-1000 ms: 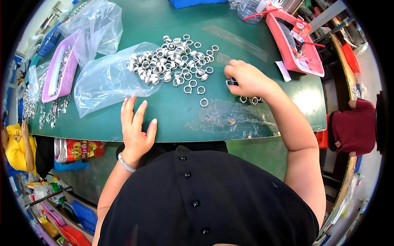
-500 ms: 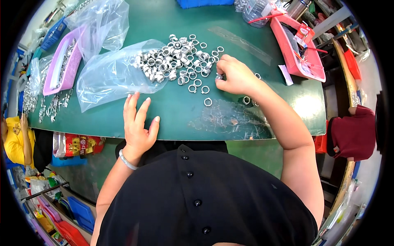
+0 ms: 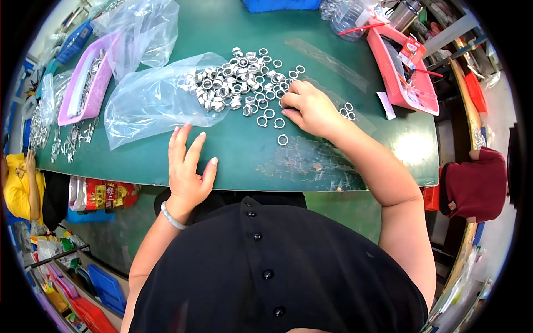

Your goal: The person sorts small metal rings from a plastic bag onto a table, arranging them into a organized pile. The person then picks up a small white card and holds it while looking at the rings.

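Observation:
A heap of silver metal rings (image 3: 225, 83) lies on the green table, with several rings scattered loose along its right side. My right hand (image 3: 313, 108) is at the heap's right edge, thumb and forefinger curled round a metal ring (image 3: 282, 103) that is mostly hidden by the fingertips. To the right of that hand sits a small group of rings (image 3: 347, 111). My left hand (image 3: 187, 169) lies at the table's near edge, fingers spread, holding nothing. Its fingertips are close to the clear plastic bag (image 3: 147, 108), which reaches under the heap's left side.
A purple basket (image 3: 105, 83) with metal pieces stands at the left, near another clear bag (image 3: 158, 33). At the right is a pink basket (image 3: 391, 83) holding small items. A blue bin (image 3: 280, 4) is at the far edge. Other people sit at both sides.
My right hand has moved left, closer to the heap, uncovering the small group of rings at the right. My left hand stays in place.

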The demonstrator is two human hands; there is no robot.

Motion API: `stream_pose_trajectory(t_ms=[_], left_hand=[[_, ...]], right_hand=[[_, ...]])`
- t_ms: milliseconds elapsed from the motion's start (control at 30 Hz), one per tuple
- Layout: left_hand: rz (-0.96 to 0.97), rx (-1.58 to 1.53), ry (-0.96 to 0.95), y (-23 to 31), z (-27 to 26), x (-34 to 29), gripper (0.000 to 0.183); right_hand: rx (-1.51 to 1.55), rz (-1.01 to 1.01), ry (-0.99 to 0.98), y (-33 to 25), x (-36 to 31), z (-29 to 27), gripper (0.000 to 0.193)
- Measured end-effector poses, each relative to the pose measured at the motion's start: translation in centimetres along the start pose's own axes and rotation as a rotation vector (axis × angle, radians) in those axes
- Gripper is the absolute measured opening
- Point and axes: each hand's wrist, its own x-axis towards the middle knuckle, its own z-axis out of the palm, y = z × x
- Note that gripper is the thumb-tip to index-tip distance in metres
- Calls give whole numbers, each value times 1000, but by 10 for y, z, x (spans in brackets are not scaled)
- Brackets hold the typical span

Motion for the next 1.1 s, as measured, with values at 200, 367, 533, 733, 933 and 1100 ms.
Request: stream_pose_trajectory(t_ms=[200, 367, 533, 733, 933, 1100], left_hand=[[2, -1, 1, -1, 0, -1, 49], [-1, -5, -6, -1, 0, 0, 49], [-3, 4, -16, -1, -1, 1, 49], [-7, -6, -23, -1, -1, 0, 48], [7, 4, -15, -3, 0, 1, 46], [23, 19, -17, -1, 1, 3, 46]], right_hand=[[40, 63, 69, -6, 2, 3, 21], [-29, 75, 56, -2, 1, 3, 19], [-43, -19, 42, 5, -10, -4, 16], [-74, 43, -167, 19, -28, -42, 19], [-36, 224, -63, 42, 5, -35, 26], [-91, -84, 9, 65, 29, -26, 31]])
